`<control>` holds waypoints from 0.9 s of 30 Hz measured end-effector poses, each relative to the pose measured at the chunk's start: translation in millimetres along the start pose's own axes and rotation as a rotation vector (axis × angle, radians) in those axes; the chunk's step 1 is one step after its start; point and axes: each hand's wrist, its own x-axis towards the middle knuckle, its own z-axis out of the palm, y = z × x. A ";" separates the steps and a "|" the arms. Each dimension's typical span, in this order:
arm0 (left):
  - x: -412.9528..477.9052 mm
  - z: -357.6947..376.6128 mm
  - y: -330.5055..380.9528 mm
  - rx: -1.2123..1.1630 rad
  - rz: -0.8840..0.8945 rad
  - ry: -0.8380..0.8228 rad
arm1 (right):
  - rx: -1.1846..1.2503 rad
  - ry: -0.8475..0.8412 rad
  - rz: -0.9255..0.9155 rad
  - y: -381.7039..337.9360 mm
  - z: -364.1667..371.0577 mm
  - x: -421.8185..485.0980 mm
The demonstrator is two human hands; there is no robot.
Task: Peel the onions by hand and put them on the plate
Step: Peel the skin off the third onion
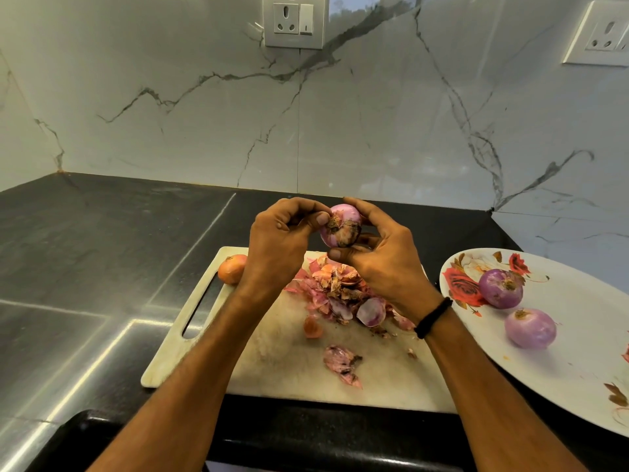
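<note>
While both hands meet just above the middle of the frame, a purple onion [341, 225] sits between them, lifted clear of the cutting board [282, 352] below. Its root end faces the camera, with a dark patch of dry skin clinging beside the root. The right hand [381, 267] cups the onion from the right and underneath, its fingers [360, 207] curled over the top and its thumb pressed against the lower side. A black band [434, 317] circles that wrist. The left hand [277, 243] comes in from the left, its fingers curled narrow and its thumb tip [321, 219] pinching at the skin right by the root.

Under the hands, a heap of torn peels [340, 291] lies on the middle of the board, pink and papery, with one loose curled piece [342, 364] nearer the bottom edge and a small orange scrap [312, 327] between that piece and the heap. An unpeeled brown onion [231, 268] rests at the board's upper left corner, partly hidden by the left wrist. The board has a slot handle along its left side and lies on a dark desk [102, 253].

At the right edge of the frame, a white plate [578, 352] printed with red roses stands just beside the board. Two peeled purple onions lie on it near each other: one [500, 288] toward the upper left of the plate, against the rose print, and one [530, 328] just below and to its right.

Behind everything runs a white marble wall [340, 131] with a socket [294, 20] at top centre.
</note>
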 end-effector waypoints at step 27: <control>-0.3 5.2 -3.1 0.214 0.232 0.016 | -0.024 0.047 0.009 8.8 -0.1 2.8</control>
